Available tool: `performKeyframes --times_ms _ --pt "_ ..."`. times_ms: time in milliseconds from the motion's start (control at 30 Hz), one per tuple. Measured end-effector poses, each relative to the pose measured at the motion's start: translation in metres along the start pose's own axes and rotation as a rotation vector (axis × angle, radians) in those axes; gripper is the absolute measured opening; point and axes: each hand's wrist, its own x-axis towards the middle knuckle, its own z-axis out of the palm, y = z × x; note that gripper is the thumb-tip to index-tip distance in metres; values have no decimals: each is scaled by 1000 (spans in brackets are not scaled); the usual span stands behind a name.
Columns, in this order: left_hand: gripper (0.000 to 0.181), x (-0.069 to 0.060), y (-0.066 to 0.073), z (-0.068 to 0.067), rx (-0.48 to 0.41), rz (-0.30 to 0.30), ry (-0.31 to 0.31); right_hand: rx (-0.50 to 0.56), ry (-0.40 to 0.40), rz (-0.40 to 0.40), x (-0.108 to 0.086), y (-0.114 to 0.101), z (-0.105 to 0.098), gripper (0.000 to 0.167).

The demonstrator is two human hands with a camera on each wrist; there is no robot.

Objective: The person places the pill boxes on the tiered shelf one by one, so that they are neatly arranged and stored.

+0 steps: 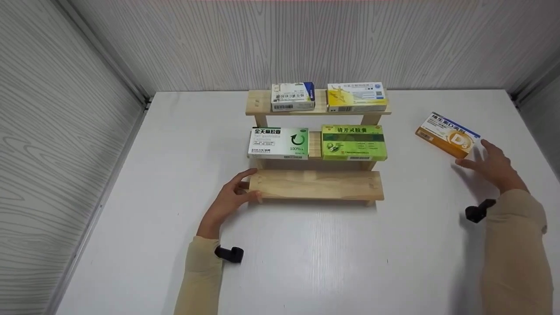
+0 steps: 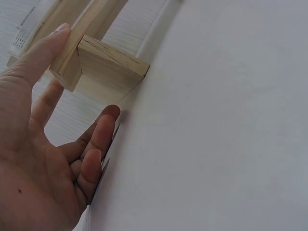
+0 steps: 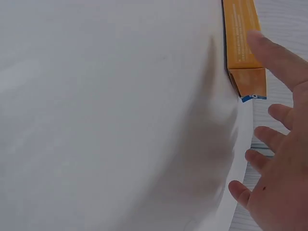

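A stepped wooden display rack (image 1: 316,186) with three tiers stands on the white table. My left hand (image 1: 227,199) holds the left end of its lowest tier, thumb at the front edge and index finger toward the back. In the left wrist view the other fingers of the left hand (image 2: 53,154) are bent, apart from the wood. To the right of the rack a white and orange vitamin D box (image 1: 448,134) lies at an angle on the table. My right hand (image 1: 494,166) is at its right end, fingers spread. In the right wrist view the thumb overlaps the box's orange side (image 3: 242,38); contact is unclear.
On the top tier lie a white and blue box (image 1: 292,97) and a yellow and white box (image 1: 356,97). The middle tier bears a white and green box (image 1: 278,143) and a bright green box (image 1: 353,143). Grey wood-grain walls (image 1: 306,43) enclose the table.
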Motion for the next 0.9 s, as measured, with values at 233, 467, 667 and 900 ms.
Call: performKeyframes --times_ms 233,467,667,900 --pt "65 1 -1 0 -1 13 5 -151 -57 15 1 -5 3 112" --pt "64 3 -3 -1 5 8 4 -108 -7 33 1 -7 5 118" --pt "67 2 3 -1 18 -34 -4 -42 46 14 4 -8 5 126" --pt "65 -14 31 -2 18 -38 -13 -62 52 -27 10 -13 5 112"
